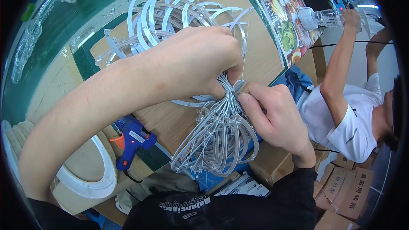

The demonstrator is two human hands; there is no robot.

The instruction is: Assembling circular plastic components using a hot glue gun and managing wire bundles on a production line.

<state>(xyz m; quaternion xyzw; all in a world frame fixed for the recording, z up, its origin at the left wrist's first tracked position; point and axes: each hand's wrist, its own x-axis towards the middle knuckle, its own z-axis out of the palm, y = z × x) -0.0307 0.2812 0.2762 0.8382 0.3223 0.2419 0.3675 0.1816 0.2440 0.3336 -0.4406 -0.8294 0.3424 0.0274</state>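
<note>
Head view: just off the near left edge of the cardboard sheet [265, 50] lies a blue glue gun [133, 141]. Loose curved strips [148, 19], ungathered, cover the sheet's far half. Over its middle, the left hand [208, 55] has its grip closed around the neck of a wired bundle [217, 140]. This hangs across the sheet's near edge, gathered end pointing away from the person, fanned end toward them; its long axis runs far to near, slanting slightly left. Gathering looks done here; fastening cannot be confirmed. At the sheet's near right edge, the right hand [277, 115] has its grip pinched at the bundle's neck, exact strand unclear.
</note>
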